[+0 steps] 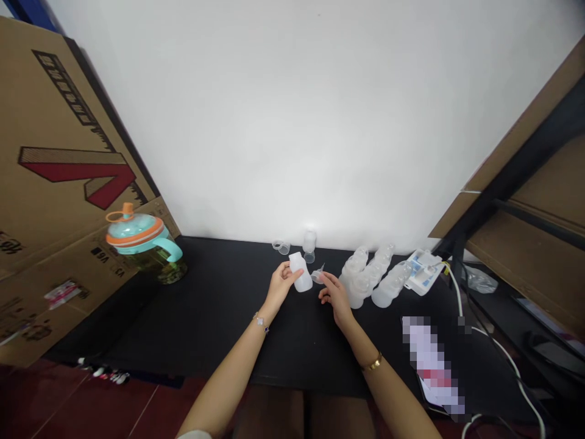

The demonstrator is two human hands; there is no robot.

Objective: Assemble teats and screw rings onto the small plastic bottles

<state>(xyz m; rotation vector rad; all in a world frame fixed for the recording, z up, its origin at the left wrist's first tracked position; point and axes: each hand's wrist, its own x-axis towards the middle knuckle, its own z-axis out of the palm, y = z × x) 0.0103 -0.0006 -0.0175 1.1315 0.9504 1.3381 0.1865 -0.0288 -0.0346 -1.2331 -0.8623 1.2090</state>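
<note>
A white translucent bottle [300,272] is held tilted in my left hand [280,283], its fingers and thumb closed round its left side. Just right of it, my right hand [335,294] pinches a small clear cap [316,277] between thumb and fingertips, near the bottle's lower right side. Behind them, near the wall, another white bottle [309,239] and a pair of clear round pieces [281,246] rest on the black table [205,311]. Several white bottles with clear tops [359,283] stand in rows to the right of my right hand.
A teal and orange jug [146,244] stands at the left beside cardboard boxes [59,183]. At the right are a white and blue packet [423,271], a white cable [457,296] and a blurred-out phone [434,369]. A white wall [292,122] rises behind the table.
</note>
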